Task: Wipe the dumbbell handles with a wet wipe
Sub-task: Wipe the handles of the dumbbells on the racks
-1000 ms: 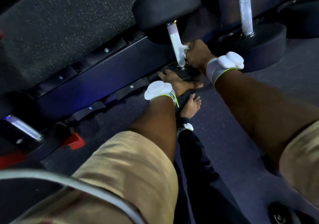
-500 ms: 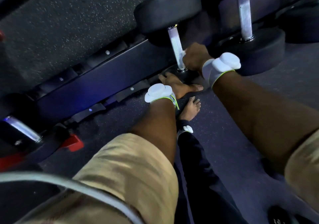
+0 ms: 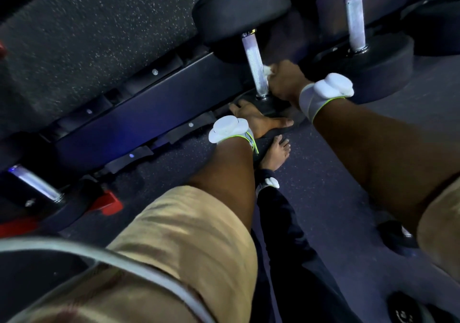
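Observation:
A black dumbbell with a knurled steel handle [image 3: 255, 64] lies on the low rack, its near head [image 3: 273, 110] towards me. My right hand [image 3: 286, 81] grips a white wet wipe [image 3: 267, 72] and presses it against the lower right side of that handle. My left hand [image 3: 256, 118] rests flat on the near head, fingers straight and thumb pointing right. A second dumbbell with a steel handle [image 3: 354, 14] lies to the right. A third dumbbell handle [image 3: 34, 183] shows at the lower left.
The dark rack rail [image 3: 149, 113] runs diagonally from lower left to upper right, with a red foot [image 3: 109, 202]. Speckled rubber floor [image 3: 323, 173] lies below. My bare foot [image 3: 276, 151] sits just under my left hand. A small black weight [image 3: 403, 310] lies at the bottom right.
My right hand with the wipe has slid a little up the handle from near its lower collar. My left hand stays on the dumbbell head.

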`<state>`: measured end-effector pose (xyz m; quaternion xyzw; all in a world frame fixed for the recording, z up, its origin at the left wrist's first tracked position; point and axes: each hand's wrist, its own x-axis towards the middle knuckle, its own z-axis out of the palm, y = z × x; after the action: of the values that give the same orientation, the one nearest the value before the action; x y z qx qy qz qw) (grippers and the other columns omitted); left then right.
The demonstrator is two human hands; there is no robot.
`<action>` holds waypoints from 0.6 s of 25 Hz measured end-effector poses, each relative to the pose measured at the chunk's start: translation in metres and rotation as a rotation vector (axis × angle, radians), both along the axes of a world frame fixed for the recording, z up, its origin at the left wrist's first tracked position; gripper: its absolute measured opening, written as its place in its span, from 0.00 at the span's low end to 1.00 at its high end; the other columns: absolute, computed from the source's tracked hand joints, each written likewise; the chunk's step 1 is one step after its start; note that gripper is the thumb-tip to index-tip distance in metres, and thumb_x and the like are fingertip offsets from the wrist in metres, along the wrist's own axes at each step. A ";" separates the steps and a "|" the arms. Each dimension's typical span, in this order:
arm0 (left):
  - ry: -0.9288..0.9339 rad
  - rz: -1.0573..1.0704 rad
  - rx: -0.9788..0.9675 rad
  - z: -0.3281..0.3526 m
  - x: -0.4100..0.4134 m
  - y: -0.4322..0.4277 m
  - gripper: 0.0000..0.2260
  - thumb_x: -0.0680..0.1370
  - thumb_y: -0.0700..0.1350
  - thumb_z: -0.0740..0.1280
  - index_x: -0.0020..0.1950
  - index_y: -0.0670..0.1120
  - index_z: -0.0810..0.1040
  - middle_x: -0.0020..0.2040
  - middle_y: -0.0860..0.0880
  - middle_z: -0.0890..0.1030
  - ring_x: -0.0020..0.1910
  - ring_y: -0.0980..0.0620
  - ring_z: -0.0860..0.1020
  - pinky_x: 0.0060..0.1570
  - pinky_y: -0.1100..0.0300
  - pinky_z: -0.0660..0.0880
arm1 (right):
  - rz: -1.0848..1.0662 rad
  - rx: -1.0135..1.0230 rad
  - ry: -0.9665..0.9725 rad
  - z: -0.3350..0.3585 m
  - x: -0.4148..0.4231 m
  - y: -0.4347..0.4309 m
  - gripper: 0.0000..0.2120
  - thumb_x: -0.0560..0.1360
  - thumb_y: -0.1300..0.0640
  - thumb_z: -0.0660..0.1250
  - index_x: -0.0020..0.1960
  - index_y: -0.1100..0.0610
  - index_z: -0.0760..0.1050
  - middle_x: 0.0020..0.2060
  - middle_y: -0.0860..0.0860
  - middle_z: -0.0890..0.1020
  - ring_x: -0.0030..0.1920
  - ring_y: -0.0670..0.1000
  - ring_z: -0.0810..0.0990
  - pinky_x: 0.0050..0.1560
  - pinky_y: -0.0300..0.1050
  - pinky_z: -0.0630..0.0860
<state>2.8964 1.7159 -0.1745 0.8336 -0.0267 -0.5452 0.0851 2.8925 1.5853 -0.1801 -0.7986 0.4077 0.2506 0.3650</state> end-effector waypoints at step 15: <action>-0.002 0.017 -0.037 0.002 -0.003 -0.001 0.63 0.52 0.69 0.79 0.75 0.40 0.57 0.74 0.41 0.59 0.74 0.42 0.62 0.72 0.49 0.64 | 0.965 -0.460 -0.499 -0.004 -0.030 -0.011 0.22 0.78 0.53 0.55 0.71 0.54 0.71 0.71 0.51 0.71 0.71 0.55 0.70 0.65 0.55 0.69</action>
<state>2.8938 1.7151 -0.1723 0.8325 -0.0295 -0.5431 0.1050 2.8624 1.5744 -0.1838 -0.9873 -0.0560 0.0978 0.1119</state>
